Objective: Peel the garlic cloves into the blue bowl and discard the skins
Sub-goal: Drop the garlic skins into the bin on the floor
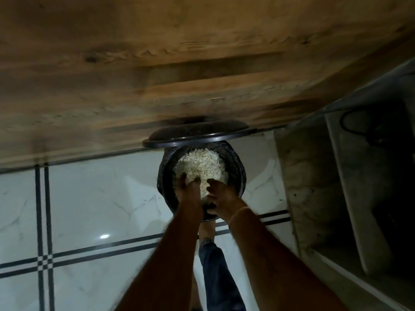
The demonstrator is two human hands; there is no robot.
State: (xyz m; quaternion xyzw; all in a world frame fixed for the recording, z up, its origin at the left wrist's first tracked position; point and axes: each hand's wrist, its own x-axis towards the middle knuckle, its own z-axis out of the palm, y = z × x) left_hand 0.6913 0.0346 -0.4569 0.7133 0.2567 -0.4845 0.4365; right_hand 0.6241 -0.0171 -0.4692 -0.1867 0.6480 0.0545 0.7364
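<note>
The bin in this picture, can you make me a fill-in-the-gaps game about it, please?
1. The lid of the bin is ___.
2. The garlic skins heaped inside are ___ in colour.
3. The left hand and the right hand both reach down into the ___.
4. The bin stands on a tiled ___.

Missing words: open; white; bin; floor.
</note>
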